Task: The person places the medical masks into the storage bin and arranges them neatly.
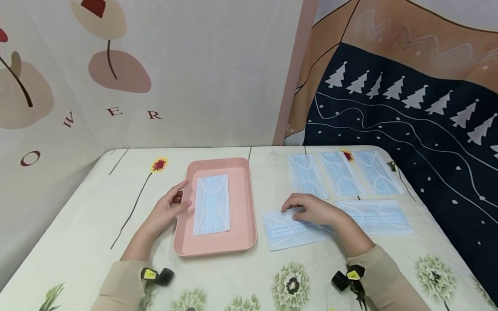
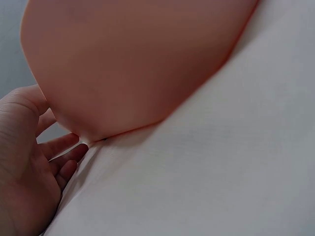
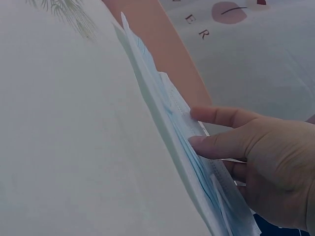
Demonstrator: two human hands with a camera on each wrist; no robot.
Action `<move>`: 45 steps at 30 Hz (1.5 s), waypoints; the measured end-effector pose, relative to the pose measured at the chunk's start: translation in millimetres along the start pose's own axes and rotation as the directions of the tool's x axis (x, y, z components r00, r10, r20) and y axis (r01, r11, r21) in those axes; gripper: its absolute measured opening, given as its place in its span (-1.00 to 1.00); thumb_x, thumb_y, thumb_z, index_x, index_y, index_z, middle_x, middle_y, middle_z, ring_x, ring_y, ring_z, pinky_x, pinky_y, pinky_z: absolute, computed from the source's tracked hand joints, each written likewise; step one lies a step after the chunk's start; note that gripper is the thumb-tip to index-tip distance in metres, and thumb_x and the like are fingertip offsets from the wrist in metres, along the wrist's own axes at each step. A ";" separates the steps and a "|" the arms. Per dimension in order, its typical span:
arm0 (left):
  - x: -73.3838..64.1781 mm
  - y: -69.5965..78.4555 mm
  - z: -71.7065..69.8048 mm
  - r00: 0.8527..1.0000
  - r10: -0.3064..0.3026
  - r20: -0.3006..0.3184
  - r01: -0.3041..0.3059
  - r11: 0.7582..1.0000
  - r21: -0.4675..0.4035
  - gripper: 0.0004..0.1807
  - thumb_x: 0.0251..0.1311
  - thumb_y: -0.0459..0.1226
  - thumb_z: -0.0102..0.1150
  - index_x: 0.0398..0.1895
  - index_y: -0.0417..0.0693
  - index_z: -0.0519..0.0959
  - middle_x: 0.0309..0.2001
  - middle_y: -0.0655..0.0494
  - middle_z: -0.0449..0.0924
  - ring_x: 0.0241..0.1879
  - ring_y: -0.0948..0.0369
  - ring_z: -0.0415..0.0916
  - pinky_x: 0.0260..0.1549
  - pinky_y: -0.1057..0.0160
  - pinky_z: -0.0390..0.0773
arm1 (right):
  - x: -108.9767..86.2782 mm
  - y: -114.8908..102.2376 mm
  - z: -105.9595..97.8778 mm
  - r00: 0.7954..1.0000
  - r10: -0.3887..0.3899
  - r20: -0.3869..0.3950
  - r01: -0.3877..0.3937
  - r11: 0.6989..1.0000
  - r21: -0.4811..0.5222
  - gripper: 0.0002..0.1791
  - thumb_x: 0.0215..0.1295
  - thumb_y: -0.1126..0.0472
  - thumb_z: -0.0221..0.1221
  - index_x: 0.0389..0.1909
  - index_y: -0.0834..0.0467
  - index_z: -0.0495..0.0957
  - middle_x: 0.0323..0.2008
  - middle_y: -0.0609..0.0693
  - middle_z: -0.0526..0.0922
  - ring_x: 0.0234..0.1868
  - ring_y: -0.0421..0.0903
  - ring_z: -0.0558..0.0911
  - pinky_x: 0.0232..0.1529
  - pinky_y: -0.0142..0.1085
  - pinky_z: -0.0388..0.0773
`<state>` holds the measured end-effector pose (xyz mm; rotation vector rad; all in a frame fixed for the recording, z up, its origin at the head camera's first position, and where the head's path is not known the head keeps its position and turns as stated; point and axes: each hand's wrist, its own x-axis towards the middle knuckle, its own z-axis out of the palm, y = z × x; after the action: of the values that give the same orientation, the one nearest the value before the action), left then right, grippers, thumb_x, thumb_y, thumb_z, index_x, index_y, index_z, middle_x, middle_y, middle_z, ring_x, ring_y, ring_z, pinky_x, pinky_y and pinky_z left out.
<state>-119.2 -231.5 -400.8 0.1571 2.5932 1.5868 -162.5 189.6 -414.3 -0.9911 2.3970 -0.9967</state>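
A pink tray (image 1: 243,207) lies on the table with a light-blue face mask (image 1: 212,205) flat inside it. My left hand (image 1: 167,211) holds the tray's left rim, thumb at the rim and fingers along the outer side. In the left wrist view the tray's side (image 2: 133,64) rises beside the left hand (image 2: 29,157). My right hand (image 1: 315,211) pinches the upper edge of another face mask (image 1: 284,233), right of the tray. In the right wrist view the right hand (image 3: 266,157) has its thumb on this mask (image 3: 172,113); some fingers are partly hidden behind it.
Right of my right hand lies another mask (image 1: 385,218). Behind it several masks (image 1: 342,175) stand in a row near the table's far right. A flower-print cloth (image 1: 136,216) covers the table. Patterned curtains (image 1: 218,77) hang behind.
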 end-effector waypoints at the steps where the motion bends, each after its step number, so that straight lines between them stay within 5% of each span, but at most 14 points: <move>1: -0.2 0.0 0.0 1.000 -0.002 0.000 0.002 1.000 -0.004 -0.28 0.30 -0.33 0.11 0.48 -0.16 0.07 0.16 -0.32 0.33 0.02 -0.02 0.29 -0.12 0.41 0.33 | 0.0 0.3 0.1 1.000 0.001 0.002 -0.001 1.000 -0.001 -0.65 0.22 0.41 0.24 -0.05 -0.04 0.60 -0.07 -0.20 0.55 0.04 -0.09 0.50 0.04 -0.16 0.43; 8: 1.0 -4.4 0.3 1.000 0.000 -0.002 0.000 1.000 -0.008 -0.28 0.30 -0.34 0.11 0.48 -0.16 0.07 0.17 -0.33 0.33 0.02 -0.04 0.29 -0.12 0.41 0.33 | -0.3 -0.4 -0.8 1.000 0.019 0.013 -0.019 1.000 -0.013 -0.64 0.21 0.41 0.24 -0.05 -0.04 0.63 -0.10 -0.20 0.57 0.02 -0.10 0.51 0.00 -0.19 0.46; 16: 13.6 -37.8 -0.5 1.000 0.027 -0.010 -0.027 1.000 -0.004 -0.25 0.30 -0.25 0.15 0.50 -0.01 0.06 0.18 -0.24 0.35 0.02 0.04 0.31 -0.12 0.42 0.34 | -1.7 -5.8 -7.4 1.000 0.008 0.013 -0.008 1.000 -0.008 -0.61 0.23 0.47 0.17 0.02 0.05 0.63 -0.08 -0.16 0.58 0.06 -0.08 0.51 0.06 -0.16 0.43; 27: 15.2 -39.6 -1.5 1.000 0.011 -0.010 -0.011 1.000 0.009 -0.25 0.31 -0.23 0.14 0.51 0.01 0.05 0.20 -0.23 0.33 0.05 0.03 0.31 -0.09 0.37 0.34 | -6.4 -13.6 -16.8 0.998 -0.065 -0.016 0.065 0.998 0.022 -0.58 0.28 0.53 0.06 0.04 0.12 0.63 -0.10 -0.09 0.60 -0.10 -0.10 0.51 -0.09 -0.23 0.45; 33: 13.3 -36.9 -1.6 1.000 0.018 -0.007 -0.018 1.000 -0.004 -0.24 0.29 -0.21 0.16 0.50 0.02 0.07 0.20 -0.22 0.33 0.04 0.03 0.30 -0.07 0.34 0.33 | -10.1 -17.9 -20.9 0.998 -0.044 -0.035 0.045 0.999 0.016 -0.59 0.29 0.51 0.06 0.08 0.13 0.61 -0.06 -0.07 0.61 -0.15 -0.12 0.50 -0.15 -0.26 0.46; 45: 13.2 -37.4 -2.2 1.000 -0.004 -0.006 0.004 1.000 -0.003 -0.23 0.30 -0.20 0.15 0.51 0.04 0.04 0.23 -0.22 0.32 0.07 0.03 0.30 -0.06 0.31 0.33 | -15.2 -27.2 -29.9 0.991 -0.021 -0.132 0.029 0.998 0.059 -0.59 0.29 0.52 0.08 0.08 0.14 0.61 0.00 -0.02 0.58 -0.03 -0.04 0.50 -0.21 -0.27 0.45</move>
<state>-133.9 -248.5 -433.5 0.1477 2.5938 1.5919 -155.9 200.9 -373.2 -0.9638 2.4489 -1.1707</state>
